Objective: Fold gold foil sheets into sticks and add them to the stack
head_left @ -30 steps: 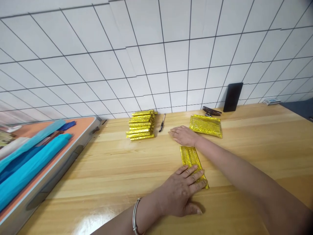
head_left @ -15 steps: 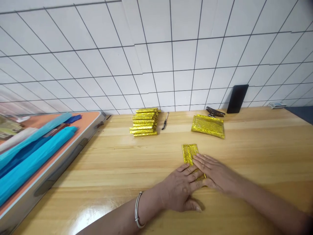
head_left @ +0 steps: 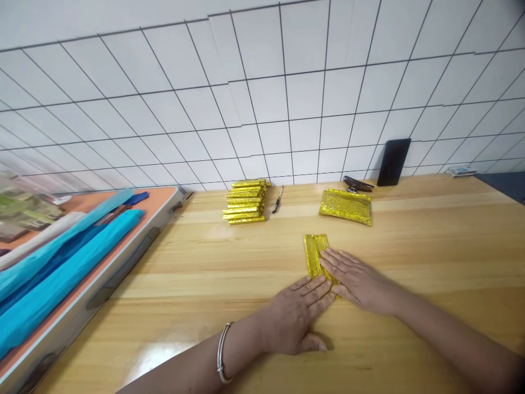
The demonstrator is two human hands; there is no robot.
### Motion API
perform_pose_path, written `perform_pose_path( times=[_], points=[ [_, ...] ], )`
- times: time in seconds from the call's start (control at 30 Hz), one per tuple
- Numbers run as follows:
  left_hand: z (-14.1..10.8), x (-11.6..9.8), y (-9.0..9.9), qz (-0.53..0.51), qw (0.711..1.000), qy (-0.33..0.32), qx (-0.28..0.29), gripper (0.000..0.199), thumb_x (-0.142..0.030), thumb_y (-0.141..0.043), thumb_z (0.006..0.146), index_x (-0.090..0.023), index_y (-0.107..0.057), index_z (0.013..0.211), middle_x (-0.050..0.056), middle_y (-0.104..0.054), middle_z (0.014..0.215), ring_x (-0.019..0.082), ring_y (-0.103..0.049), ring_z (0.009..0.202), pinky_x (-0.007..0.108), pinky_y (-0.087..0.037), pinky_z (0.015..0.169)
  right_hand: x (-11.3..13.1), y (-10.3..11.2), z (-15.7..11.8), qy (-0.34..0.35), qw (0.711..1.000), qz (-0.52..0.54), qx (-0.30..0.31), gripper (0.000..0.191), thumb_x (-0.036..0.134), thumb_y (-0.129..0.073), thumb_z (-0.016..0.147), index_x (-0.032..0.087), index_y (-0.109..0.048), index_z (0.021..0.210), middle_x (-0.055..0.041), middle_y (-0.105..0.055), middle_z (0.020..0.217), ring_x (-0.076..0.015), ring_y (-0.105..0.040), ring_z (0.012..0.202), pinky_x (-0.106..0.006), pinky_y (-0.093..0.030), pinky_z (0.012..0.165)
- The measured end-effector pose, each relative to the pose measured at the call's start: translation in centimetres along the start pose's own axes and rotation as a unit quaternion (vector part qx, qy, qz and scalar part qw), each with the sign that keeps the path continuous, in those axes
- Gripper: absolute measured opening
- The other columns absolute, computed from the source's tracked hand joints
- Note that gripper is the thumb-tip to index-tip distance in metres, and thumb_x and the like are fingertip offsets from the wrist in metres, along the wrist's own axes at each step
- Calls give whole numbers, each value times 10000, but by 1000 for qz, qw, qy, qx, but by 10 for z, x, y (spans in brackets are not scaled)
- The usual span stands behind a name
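A shiny gold foil sheet [head_left: 314,257] with lengthwise folds lies on the wooden table. My left hand [head_left: 297,314] rests flat with its fingertips on the sheet's near end, thumb apart. From the right, my right hand [head_left: 355,280] lies flat over the sheet's right side, fingers stretched out. The two hands nearly meet, and they hide the near part of the foil. Beyond them sits a flat stack of gold foil sheets [head_left: 345,207]. Farther left is a pile of rolled or folded gold foil strips [head_left: 246,201].
A pen [head_left: 278,201] lies beside the strip pile. A dark hair claw clip [head_left: 357,184] is behind the foil stack, and a black phone-like slab [head_left: 394,162] leans on the tiled wall. At left, an orange-topped board [head_left: 162,198] carries rolled blue paper [head_left: 98,249].
My left hand has drawn slightly back and left on the foil, and more of the folded sheet shows. The view has shifted a little.
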State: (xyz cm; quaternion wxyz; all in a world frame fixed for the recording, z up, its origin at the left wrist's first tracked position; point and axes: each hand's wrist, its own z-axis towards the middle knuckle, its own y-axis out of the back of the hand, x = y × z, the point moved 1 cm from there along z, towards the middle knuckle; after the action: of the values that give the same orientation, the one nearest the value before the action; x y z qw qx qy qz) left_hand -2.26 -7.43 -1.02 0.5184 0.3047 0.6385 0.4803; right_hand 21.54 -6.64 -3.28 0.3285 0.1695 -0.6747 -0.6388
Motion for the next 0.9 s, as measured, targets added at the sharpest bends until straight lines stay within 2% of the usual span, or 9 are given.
perform_pose_path(
  times=[0.2,0.3,0.43,0.57,0.73,0.9],
  points=[
    [2,4,0,-6,999,-22,-26,776,-588,-409,841,-138,-177,1429,144,-191,1477,260,-145,1374,423,-173,1118,-1,-1,-1,7,1000,-7,-2,614,469,-324,923,230,-109,1447,-54,-115,1505,-226,-119,1372,-434,-179,1117],
    [-1,13,0,4,998,-28,-50,647,-462,-395,890,-144,-209,1421,127,-220,1473,215,-182,1370,380,-214,1114,-2,-2,-1,4,1000,-5,-4,635,483,-324,919,231,-82,1449,-55,-100,1507,-224,-115,1373,-430,-174,1116],
    [-7,23,2,43,997,-21,-58,473,-320,-327,934,-164,-321,1381,99,-333,1432,179,-266,1343,360,-210,1120,-2,-1,-2,3,1000,-3,2,654,500,-325,912,228,-70,1449,-62,-89,1508,-228,-107,1374,-439,-171,1111],
    [-7,29,4,68,995,-18,-64,449,-323,-329,938,-186,-349,1365,73,-387,1405,172,-307,1324,361,-225,1114,-4,0,0,10,1000,-3,4,667,511,-333,906,222,-75,1449,-74,-99,1505,-237,-116,1373,-449,-181,1105],
    [1,40,7,63,993,-20,-97,382,-321,-374,923,-202,-467,1274,50,-532,1289,171,-363,1291,361,-248,1098,-13,2,8,12,1000,-4,14,722,554,-350,881,206,-74,1449,-92,-98,1504,-249,-115,1372,-456,-181,1101],
    [11,48,11,18,991,19,-134,350,-308,-355,932,-216,-489,1241,58,-571,1230,151,-504,1154,316,-355,1017,-15,5,11,16,999,6,36,842,628,-400,822,191,-49,1450,-100,-62,1508,-269,-86,1374,-463,-147,1107]
  ],
)
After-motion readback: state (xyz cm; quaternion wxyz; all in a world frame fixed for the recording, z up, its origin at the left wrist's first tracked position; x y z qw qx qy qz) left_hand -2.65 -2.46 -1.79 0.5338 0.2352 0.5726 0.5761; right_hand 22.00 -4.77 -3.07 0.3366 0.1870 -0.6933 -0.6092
